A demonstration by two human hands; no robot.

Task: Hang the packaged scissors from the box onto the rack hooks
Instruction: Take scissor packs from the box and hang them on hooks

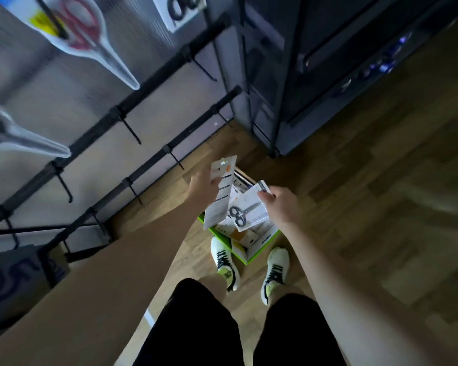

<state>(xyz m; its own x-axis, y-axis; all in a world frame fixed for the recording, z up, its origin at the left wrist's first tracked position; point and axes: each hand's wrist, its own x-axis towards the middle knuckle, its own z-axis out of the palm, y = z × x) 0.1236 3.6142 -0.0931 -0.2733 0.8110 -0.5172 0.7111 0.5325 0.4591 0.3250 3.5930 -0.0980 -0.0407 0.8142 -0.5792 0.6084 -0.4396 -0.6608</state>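
So both hands are down over the box (259, 247), the green-edged one sitting on the floor right in front of the person's shoes. Left hand (202, 187) is pinching a long narrow packaged card (220, 192) near its upper half, thumb on the printed face. That pack's long axis runs from just above the box's near-left corner up and away toward the rack, with the hang-hole end pointing away from the box. Right hand (278, 203) is clamped on the top corner of a second pack, the black-handled scissors pack (249, 211), which tilts down into the box with the handles at the low end.

What the next move hangs on, I'd say: the empty rack hooks (131, 133) are all up and to the left of the box, on the black bars against the pale wall panel. So the left hand is the nearer one, and its pack already has the hole end facing roughly that way. The right-hand pack would need turning first.

Inside the box there's still a loose pile of more white and orange packs (242, 237); can't count them. Higher on the rack, above the free hooks, a red-handled scissors pack (82, 30) and a grey one (8, 133) already hang, pretty blurry.
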